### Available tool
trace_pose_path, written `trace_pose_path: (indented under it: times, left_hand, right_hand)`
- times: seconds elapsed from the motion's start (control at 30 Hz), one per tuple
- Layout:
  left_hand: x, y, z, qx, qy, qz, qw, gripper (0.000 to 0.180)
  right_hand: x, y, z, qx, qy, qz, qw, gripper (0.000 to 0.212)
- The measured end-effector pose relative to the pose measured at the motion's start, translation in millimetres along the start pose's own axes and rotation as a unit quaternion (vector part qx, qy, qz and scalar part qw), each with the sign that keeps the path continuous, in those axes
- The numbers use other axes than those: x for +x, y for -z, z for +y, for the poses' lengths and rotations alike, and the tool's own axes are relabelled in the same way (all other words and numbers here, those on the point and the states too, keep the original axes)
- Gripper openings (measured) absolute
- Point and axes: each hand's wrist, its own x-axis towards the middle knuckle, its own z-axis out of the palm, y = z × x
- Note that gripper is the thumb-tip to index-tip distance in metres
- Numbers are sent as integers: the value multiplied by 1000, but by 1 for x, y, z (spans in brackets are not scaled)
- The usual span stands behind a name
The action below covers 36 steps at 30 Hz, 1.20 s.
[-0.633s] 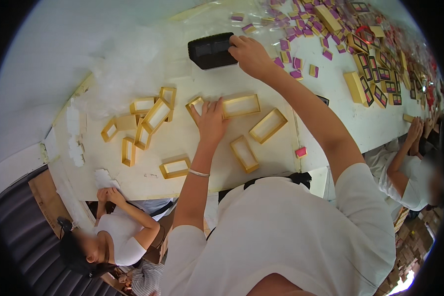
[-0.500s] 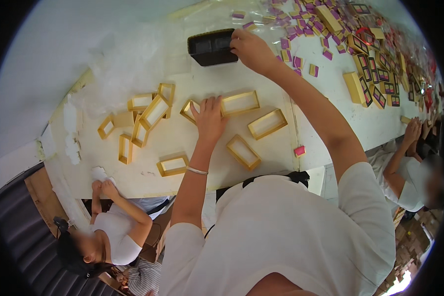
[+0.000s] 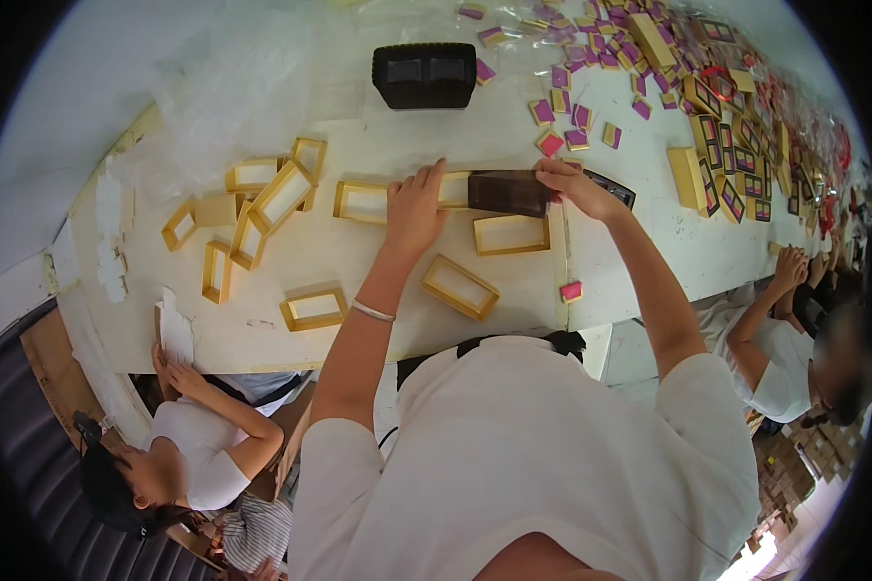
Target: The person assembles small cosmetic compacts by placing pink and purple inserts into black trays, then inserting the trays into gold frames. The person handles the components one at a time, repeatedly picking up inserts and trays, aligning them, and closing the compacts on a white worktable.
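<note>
My right hand (image 3: 583, 191) is closed on the right end of a thin dark plastic tray (image 3: 509, 193), tilted over the right end of a gold rectangular frame (image 3: 452, 190). My left hand (image 3: 417, 205) grips that frame at its left end, fingers bent over the edge. Touching or close by on the left lies another open gold frame (image 3: 362, 201). Below the tray sits a third frame (image 3: 512, 234). A stack of black two-pocket trays (image 3: 423, 76) stands farther up the table.
Several gold frames (image 3: 282, 193) lie piled at left. Small purple-and-gold boxes (image 3: 581, 116) scatter at far right, beside black-faced gold boxes (image 3: 730, 160). A pink block (image 3: 572, 291) lies near the front edge. People sit at both sides, a hand (image 3: 793, 265) on the right.
My right hand has left the black tray stack and come down toward my left hand with one dark tray. A dark-windowed piece and a pink block now show near my right hand.
</note>
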Motion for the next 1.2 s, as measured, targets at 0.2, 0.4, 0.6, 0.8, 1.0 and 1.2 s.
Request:
trace_pose_path:
  times: [0.2,0.4,0.6,0.8,1.0,1.2]
  left_hand:
    - [3,-6,-2,14,3,-30,999,65]
    - [3,-7,-7,19,-7,-26,999,63]
    - [11,-5,-10,23,-46,-18,998,62]
    - [11,2,-6,17,-19,-28,999,61]
    - [10,-4,-4,12,-23,8,1000,62]
    - [16,-4,-1,49,6,-25,998,64]
  right_hand:
    - [23,-35,-20,-89,-10,40,995,29]
    - [7,-30,-15,-507,307,67,803,43]
    - [29,-14,-12,-680,455,7,575,33]
    - [30,-21,-12,-650,429,47,626,28]
    - [32,-32,15,-434,377,164,801,22]
    - [30,-41,19,-417,300,163,842,21]
